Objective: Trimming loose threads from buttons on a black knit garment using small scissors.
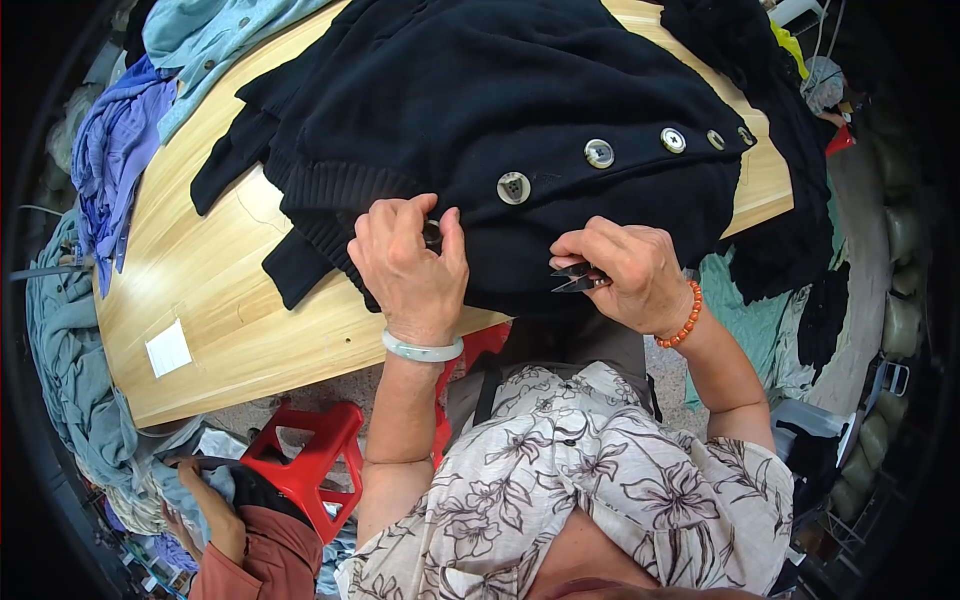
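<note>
A black knitted cardigan [400, 110] with a ribbed hem lies spread over the table in front of me. Several large round buttons run along its front band, among them a pale-rimmed button [513, 188] between my hands. My left hand [405, 265] is closed on the cardigan's front edge near the hem, thumb and fingers pinching around a dark button [432, 233], partly hidden by them. In my right hand [628, 270] is a pair of thread snips [576, 279], dark blades pointing left over the cloth. Their blade tips stand slightly apart, to the right of my left hand.
The light wooden table [240, 345] carries a white paper slip [169, 349], a purple garment [120, 150] and a light blue garment [215, 40]. Black clothes [780, 220] hang over the right edge. A red stool [310, 460] and another person's arm [215, 510] are at lower left.
</note>
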A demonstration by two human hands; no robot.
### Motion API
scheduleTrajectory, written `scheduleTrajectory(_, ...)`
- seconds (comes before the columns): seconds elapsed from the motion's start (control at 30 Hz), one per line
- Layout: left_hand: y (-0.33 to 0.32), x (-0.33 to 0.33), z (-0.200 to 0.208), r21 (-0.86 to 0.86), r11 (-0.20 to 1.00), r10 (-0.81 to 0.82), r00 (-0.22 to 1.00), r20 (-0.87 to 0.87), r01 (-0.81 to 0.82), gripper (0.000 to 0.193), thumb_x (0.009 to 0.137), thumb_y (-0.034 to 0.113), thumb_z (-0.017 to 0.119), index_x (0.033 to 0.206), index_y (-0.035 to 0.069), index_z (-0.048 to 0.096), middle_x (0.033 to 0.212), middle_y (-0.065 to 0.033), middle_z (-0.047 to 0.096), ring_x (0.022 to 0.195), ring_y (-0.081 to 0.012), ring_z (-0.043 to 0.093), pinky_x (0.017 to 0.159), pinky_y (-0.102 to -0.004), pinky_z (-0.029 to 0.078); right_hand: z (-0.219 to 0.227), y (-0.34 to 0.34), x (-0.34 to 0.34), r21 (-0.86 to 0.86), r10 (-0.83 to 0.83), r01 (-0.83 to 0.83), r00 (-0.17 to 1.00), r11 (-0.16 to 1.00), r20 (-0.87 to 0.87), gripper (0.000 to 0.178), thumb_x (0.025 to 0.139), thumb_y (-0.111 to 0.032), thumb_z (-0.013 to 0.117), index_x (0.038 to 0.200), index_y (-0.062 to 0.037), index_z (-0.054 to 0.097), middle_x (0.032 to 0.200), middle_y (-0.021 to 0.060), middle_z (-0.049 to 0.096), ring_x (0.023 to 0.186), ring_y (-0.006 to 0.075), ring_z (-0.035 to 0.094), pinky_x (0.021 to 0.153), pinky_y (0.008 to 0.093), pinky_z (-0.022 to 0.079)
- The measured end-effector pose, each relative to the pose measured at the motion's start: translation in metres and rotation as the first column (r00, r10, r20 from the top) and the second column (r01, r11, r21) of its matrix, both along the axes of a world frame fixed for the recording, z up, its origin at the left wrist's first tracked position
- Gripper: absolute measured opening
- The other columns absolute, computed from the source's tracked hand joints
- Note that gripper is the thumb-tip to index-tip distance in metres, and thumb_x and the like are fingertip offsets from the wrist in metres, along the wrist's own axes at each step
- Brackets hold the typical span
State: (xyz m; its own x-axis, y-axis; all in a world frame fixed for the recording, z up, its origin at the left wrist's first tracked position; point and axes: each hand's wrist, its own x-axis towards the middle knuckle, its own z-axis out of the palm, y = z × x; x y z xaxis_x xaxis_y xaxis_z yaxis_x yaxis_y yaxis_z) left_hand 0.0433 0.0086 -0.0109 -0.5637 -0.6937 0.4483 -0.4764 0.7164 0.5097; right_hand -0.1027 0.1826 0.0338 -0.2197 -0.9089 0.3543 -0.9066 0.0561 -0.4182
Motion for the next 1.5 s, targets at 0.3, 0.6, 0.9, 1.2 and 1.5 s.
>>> scheduleTrajectory(0.3, -0.006, 0.012, -0.014, 0.156, 0.964, -0.146, 0.921, -0.361, 0.213, 0.012, 0.083, -0.005, 0.067, 0.088, 0.004, 0.062, 0.095, -0.0096, 0.064, 0.088, -0.0276, 0.059, 0.082, -0.0383, 0.045, 0.002, -0.002, -0.001, -0.017, 0.024, -0.024, 0.999, 1.0, 0.027, 0.019, 0.075, -0.001, 0.078, 0.092, -0.0052, 0.068, 0.074, 0.0058, 0.062, 0.059, 0.0232, 0.065, 0.053, 0.0322, 0.049)
scheduleTrajectory(0.6, -0.006, 0.028, -0.018, 0.337, 0.896, -0.108, 0.877, -0.468, 0.29, 0.002, 0.1, -0.002, 0.06, 0.1, 0.0, 0.061, 0.105, -0.007, 0.065, 0.094, -0.0115, 0.06, 0.086, -0.0237, 0.049, 0.012, -0.019, 0.01, 0.004, 0.071, -0.071, 0.993, 0.997, 0.099, 0.023, 0.077, -0.003, 0.077, 0.098, -0.0047, 0.068, 0.081, 0.0066, 0.066, 0.066, 0.0227, 0.069, 0.058, 0.0315, 0.054)
scheduleTrajectory(0.9, 0.001, 0.03, -0.023, 0.358, 0.88, -0.048, 0.807, -0.588, 0.313, 0.004, 0.099, -0.003, 0.059, 0.103, -0.001, 0.057, 0.103, -0.011, 0.064, 0.092, -0.0161, 0.061, 0.084, -0.0277, 0.051, 0.019, -0.049, 0.025, 0.21, -0.059, -0.009, 0.948, 0.978, 0.312, 0.029, 0.093, -0.023, 0.07, 0.112, -0.0012, 0.063, 0.1, 0.0155, 0.066, 0.088, 0.0352, 0.069, 0.078, 0.043, 0.056)
scheduleTrajectory(1.2, 0.013, 0.033, -0.03, 0.134, 0.956, -0.142, 0.81, -0.569, 0.261, 0.011, 0.094, -0.006, 0.061, 0.103, 0.0, 0.057, 0.101, -0.0149, 0.064, 0.09, -0.0249, 0.06, 0.084, -0.0339, 0.048, 0.008, -0.067, 0.035, 0.271, -0.033, -0.03, 0.974, 0.962, 0.226, 0.023, 0.096, -0.02, 0.067, 0.109, -0.0032, 0.058, 0.086, 0.0139, 0.069, 0.076, 0.0338, 0.07, 0.066, 0.0417, 0.054)
scheduleTrajectory(1.5, 0.016, 0.036, -0.03, 0.267, 0.918, -0.079, 0.797, -0.599, 0.292, 0.011, 0.094, -0.005, 0.062, 0.103, 0.0, 0.057, 0.102, -0.0147, 0.063, 0.09, -0.0252, 0.059, 0.082, -0.0335, 0.048, 0.006, -0.066, 0.031, 0.321, 0.03, -0.13, 0.954, 0.938, 0.299, 0.022, 0.097, -0.022, 0.064, 0.108, -0.0045, 0.057, 0.084, 0.0135, 0.069, 0.074, 0.0354, 0.07, 0.065, 0.0438, 0.054)
